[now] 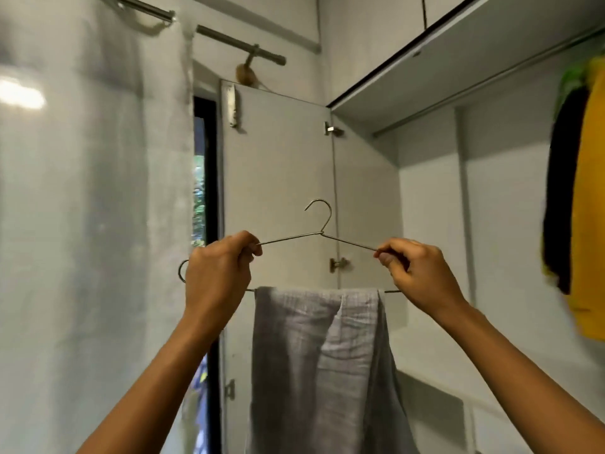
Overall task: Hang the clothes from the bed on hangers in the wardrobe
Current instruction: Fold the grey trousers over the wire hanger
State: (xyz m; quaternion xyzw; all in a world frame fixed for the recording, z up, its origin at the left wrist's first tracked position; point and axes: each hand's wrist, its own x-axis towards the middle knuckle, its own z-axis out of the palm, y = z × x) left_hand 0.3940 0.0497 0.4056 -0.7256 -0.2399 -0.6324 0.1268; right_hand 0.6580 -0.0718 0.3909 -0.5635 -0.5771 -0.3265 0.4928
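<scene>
A wire hanger is held up before the open wardrobe, its shoulders grasped by the curled fingers of the left hand and the right hand; a grey garment is draped over its bottom bar

Open wardrobe on the right, metal rail running just under its top panel. Hanging off the far right end of that rail: yellow garment, black garment touching its left side, something green bunched up top. Pretty blurry over there, so can't make out what they hang from. In front of the wardrobe door, a wire hanger with a grey cloth folded over the bottom bar, draped straight down, sitting a bit toward the bar's right end.
</scene>
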